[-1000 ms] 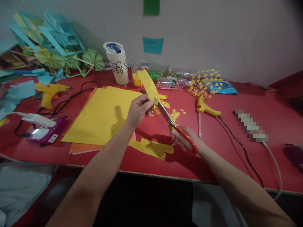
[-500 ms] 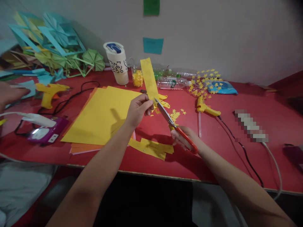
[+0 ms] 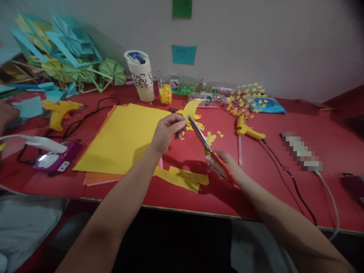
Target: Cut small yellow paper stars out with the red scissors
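Between its thumb and fingers my left hand (image 3: 170,131) pinches a yellow paper strip (image 3: 193,108), whose upper end curls over to the right. My right hand (image 3: 223,165) is wrapped round the red handles of the scissors (image 3: 202,139). The blades point up and left, their tips at the paper close to my left thumb. Small yellow paper stars (image 3: 211,138) lie on the red table just beyond the scissors. More yellow strips (image 3: 186,177) rest near the table's front edge, below my hands.
Yellow sheets (image 3: 119,136) are stacked left of centre. One glue gun (image 3: 250,132) lies right, another (image 3: 58,112) left beside a purple socket block (image 3: 61,161). A white tumbler (image 3: 140,77) and plastic bottles (image 3: 206,99) stand or lie behind. Another person's hand (image 3: 7,113) is far left.
The yellow strip stood up straight and now bends over to the right, uncovering a bottle behind. The scissors have closed somewhat. The other person's hand has moved left.
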Tool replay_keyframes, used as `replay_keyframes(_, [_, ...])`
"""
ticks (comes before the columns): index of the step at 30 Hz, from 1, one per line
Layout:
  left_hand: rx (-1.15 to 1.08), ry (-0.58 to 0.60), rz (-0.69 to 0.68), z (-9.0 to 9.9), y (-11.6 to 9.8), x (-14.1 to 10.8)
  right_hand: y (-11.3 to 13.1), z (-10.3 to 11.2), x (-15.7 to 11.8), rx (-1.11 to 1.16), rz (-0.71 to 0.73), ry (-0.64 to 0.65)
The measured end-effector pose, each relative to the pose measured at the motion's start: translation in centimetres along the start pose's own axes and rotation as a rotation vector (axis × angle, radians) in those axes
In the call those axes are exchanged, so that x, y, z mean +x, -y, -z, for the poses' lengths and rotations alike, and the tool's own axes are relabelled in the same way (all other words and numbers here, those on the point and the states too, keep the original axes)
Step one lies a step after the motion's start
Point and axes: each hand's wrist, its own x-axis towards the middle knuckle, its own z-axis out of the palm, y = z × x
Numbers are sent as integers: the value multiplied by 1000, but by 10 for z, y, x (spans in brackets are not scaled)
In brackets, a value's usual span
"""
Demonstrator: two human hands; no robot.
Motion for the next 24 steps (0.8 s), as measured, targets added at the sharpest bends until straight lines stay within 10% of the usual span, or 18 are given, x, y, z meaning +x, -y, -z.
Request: replay_keyframes(24, [-83, -10, 37, -1, 2, 0, -1, -1, 1, -97, 54, -43])
